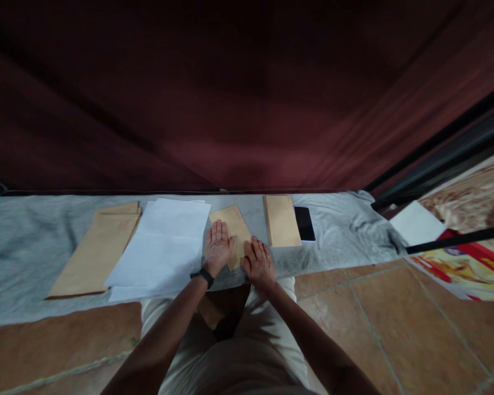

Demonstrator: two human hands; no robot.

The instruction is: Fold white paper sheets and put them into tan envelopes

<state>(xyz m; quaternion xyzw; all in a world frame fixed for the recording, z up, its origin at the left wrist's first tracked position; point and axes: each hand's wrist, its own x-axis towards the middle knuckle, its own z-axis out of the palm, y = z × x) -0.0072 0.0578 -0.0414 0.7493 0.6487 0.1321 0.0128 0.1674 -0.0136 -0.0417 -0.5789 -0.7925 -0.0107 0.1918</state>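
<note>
Grey, soft-looking cloth covers a long, narrow surface that runs across the head view, and near its middle lies a small tan paper envelope, set at a slant in front of the person. The left hand rests palm down on the left part of this envelope, fingers straight and pointing away from the body, gripping nothing; a black wristband circles that wrist. The right hand is likewise palm down and unclenched, its fingers stretched out at the envelope's right edge, with the thumb side over the paper.

To the right, apart from the right hand, sits a neat stack of tan paper envelopes, and just beside it lies a dark-screened phone with a pale lilac edge. Left of the left hand are large white paper sheets, slightly fanned; further left, big tan paper envelopes overlap one another. Deep red fabric-like material fills the far side. Orange-brown floor tiles show below, and a red and yellow printed package lies at far right.
</note>
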